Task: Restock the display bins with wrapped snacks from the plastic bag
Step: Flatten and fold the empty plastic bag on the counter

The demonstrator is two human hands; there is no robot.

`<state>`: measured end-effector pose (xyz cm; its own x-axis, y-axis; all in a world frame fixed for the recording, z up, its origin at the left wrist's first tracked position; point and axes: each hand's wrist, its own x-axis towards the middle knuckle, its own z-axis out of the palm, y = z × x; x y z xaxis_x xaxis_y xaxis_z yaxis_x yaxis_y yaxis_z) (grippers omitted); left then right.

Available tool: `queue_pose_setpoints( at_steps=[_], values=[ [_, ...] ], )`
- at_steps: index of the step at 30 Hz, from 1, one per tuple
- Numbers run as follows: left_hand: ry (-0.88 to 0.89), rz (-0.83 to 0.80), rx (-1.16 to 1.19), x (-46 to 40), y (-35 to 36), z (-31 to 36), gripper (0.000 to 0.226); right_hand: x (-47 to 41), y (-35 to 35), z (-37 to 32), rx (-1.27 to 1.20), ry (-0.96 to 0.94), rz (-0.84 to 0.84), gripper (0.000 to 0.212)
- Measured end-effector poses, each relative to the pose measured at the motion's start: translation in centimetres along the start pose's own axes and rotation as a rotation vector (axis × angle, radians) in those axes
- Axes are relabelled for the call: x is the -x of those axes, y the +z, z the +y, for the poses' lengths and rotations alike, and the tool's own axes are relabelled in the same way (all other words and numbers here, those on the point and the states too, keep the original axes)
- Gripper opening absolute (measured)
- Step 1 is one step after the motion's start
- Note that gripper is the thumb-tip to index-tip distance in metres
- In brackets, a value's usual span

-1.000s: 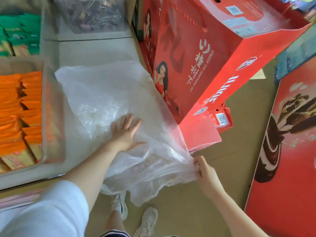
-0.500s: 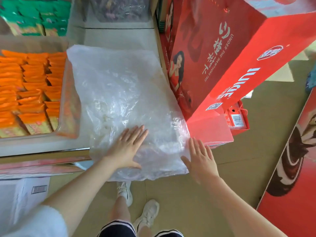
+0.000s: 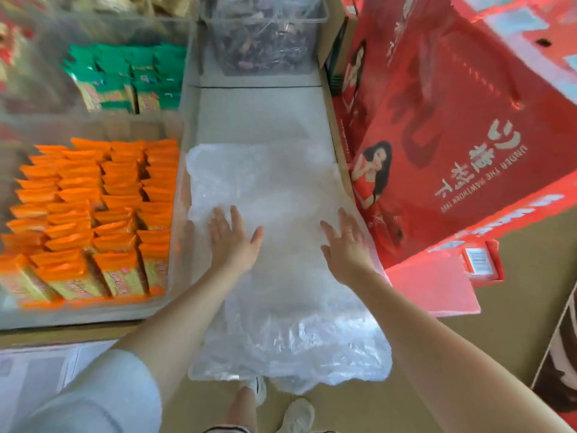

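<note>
Leftmost, a clear display bin (image 3: 175, 214) is sitting at the surface's near left edge, holding rows of orange wrapped snacks (image 3: 93, 214) standing upright. Behind it, toward the far left, green wrapped snacks (image 3: 131, 79) are lying in another clear bin. Just beside the orange bin's right wall, the empty clear plastic bag (image 3: 281, 276) is lying flat on the pale surface (image 3: 259, 117), its near end hanging over the front edge above the person's white shoes (image 3: 296, 414) on the floor. The left hand (image 3: 232, 242) is pressing down on the bag near its left side, fingers straight and spread, gripping nothing. The right hand (image 3: 346, 245) is resting flat on the bag near its right side, fingers likewise extended and holding nothing; the two hands are lying apart with bare plastic between them. At the far edge of the surface, a clear bin of dark wrapped sweets (image 3: 265, 35) is standing. Along the right edge, a large red gift box (image 3: 452, 120) is leaning tilted, touching the bag's right border, and a small red carton (image 3: 477, 260) is lying below it.
</note>
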<state>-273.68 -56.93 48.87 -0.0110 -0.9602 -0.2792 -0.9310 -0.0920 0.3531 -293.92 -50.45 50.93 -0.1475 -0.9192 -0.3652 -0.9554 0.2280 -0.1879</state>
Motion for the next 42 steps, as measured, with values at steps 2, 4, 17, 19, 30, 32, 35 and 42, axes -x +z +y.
queue_pose_setpoints(
  at_steps=[2,4,17,19,30,32,35,42],
  values=[
    [-0.001,-0.012,-0.015,-1.7,0.4,0.1,0.078,-2.0,-0.6,-0.4,-0.080,0.146,0.032,0.071],
    [-0.012,-0.007,-0.021,-3.0,1.2,0.7,0.078,-4.1,-1.0,-1.1,-0.201,0.270,0.135,0.081],
    [0.335,0.062,0.065,-14.6,-4.8,7.1,0.070,-14.4,-7.3,-3.0,-0.552,0.202,0.726,0.014],
    [0.428,0.125,0.017,-15.9,-6.2,7.4,0.068,-16.7,-9.0,-3.4,-0.785,0.241,0.715,0.019],
    [0.349,-0.316,-0.429,-15.1,-0.7,4.6,0.127,-17.0,-1.8,-1.8,0.163,-0.230,0.160,0.092],
    [0.338,-0.296,-0.428,-15.3,-0.3,4.2,0.132,-17.3,-1.5,-0.8,0.115,-0.107,0.060,0.084],
    [0.346,-0.276,-0.426,-15.5,-0.2,4.1,0.133,-17.6,-1.3,-0.9,0.068,-0.053,0.084,0.076],
    [0.302,-0.283,-0.417,-14.4,-1.0,4.6,0.128,-12.0,-3.1,-0.8,0.254,-0.162,0.038,0.077]
  ],
)
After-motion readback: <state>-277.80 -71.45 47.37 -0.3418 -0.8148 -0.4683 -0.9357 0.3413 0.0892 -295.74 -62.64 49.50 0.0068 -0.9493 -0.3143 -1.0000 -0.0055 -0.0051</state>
